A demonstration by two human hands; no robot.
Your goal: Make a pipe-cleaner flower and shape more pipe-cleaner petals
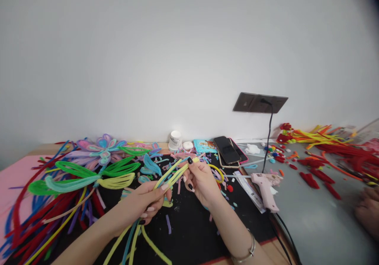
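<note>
A bundle of yellow and blue pipe cleaners (174, 174) stretches between my two hands, above a black mat (189, 233). My left hand (151, 202) is closed around its middle, and loose stems fan out below toward the front. With thumb and fingers pinched, my right hand (201, 180) grips the upper end. To the left lies a pipe-cleaner flower (100, 178) with green, turquoise and yellow looped petals. Behind it sits a pink, lilac and blue pipe-cleaner flower (103, 148). A blue looped petal (151, 165) rests just behind my left hand.
A pink glue gun (265, 190) with a black cord stands at the right. Phones (227, 150) and a white cup (175, 140) lie near the wall. Red pipe cleaners (355, 160) cover the right table, where another person's hand (368, 207) shows. Cut scraps litter the mat.
</note>
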